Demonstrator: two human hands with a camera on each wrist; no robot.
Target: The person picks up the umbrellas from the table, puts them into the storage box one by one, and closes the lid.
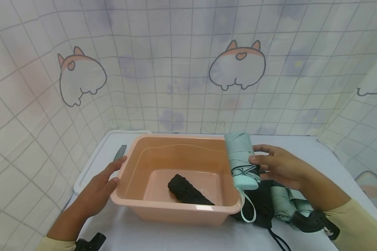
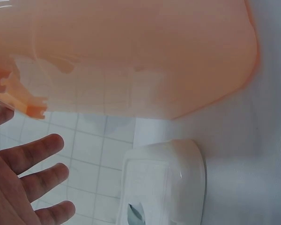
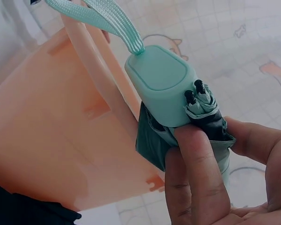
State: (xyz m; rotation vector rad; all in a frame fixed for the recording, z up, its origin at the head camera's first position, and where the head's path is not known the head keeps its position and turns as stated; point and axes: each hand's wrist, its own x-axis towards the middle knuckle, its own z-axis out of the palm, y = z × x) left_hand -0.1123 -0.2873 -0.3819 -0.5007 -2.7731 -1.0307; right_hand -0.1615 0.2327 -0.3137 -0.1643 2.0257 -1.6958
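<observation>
A peach plastic tub stands on the white table, with a folded black umbrella lying inside it. My right hand grips a folded mint-green umbrella held over the tub's right rim; its handle and wrist strap fill the right wrist view. My left hand rests open against the tub's left wall, fingers straight.
More folded umbrellas, black and mint, lie on the table right of the tub under my right forearm. A white lidded box sits behind the tub at left. A tiled cartoon backdrop surrounds the table.
</observation>
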